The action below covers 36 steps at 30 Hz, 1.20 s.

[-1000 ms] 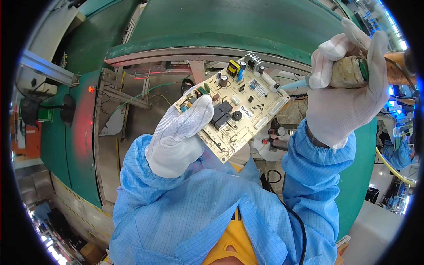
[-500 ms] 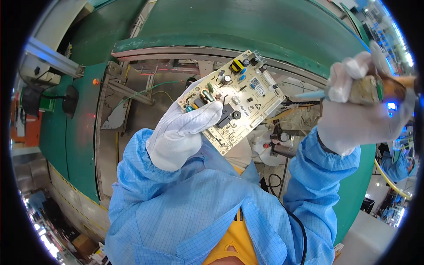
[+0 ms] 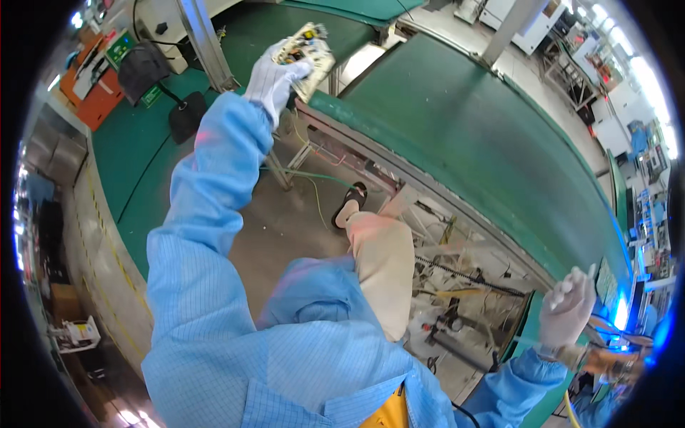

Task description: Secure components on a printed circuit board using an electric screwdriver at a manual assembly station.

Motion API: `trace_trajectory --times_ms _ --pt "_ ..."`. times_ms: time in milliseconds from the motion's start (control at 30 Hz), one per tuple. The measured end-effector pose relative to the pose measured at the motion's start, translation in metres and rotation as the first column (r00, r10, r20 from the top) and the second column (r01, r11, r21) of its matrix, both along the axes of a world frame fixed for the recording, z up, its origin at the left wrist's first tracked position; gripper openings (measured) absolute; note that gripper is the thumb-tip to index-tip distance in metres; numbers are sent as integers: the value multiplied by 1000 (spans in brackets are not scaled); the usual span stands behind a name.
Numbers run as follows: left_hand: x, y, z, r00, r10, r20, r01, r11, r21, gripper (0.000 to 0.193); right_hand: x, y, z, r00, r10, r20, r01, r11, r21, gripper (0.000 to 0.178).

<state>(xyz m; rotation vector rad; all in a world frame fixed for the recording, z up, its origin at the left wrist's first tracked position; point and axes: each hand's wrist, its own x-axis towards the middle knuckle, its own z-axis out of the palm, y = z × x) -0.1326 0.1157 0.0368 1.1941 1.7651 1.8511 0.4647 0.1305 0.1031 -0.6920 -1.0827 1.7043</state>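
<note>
My left hand point(image 3: 270, 84), in a white glove, is stretched out to the far left. Its fingers are closed on the edge of a populated circuit board point(image 3: 311, 60), which is tilted over the corner of the green-topped bench. Small dark, yellow and blue parts stand on the board's cream face. On the right, my right hand point(image 3: 567, 310), also gloved, is raised by the bench's front edge. Its fingers are apart and nothing shows in them. Below its wrist is a blurred brown and orange object point(image 3: 606, 362), whose kind I cannot make out.
The long green bench top point(image 3: 471, 135) runs from upper middle to right, with a metal frame along its front. A metal post point(image 3: 203, 43) and a black chair-like item point(image 3: 182, 118) stand at left. Cables and a cylinder point(image 3: 457, 349) lie under the bench.
My left hand has carried the circuit board from in front of my chest to the far left. My right hand has dropped lower and let go of what it held. The whole view has turned.
</note>
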Motion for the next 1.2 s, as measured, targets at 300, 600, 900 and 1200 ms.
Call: trace_trajectory --times_ms 300,600,900,1200 --pt "-182 50 -24 737 517 -435 -577 817 -6 53 3 41 -8 771 -478 420 500 863 65 33" --pt "-128 35 -7 244 -224 -944 -853 414 -318 60 111 126 -62 378 -555 741 523 789 323 35" --pt "36 75 3 565 -38 -824 -368 883 -293 63 228 174 -95 -698 -607 380 -153 645 749 26" --pt "170 62 -25 282 -25 -959 -114 992 -60 47 272 211 -95 -806 -505 310 -199 724 661 18"
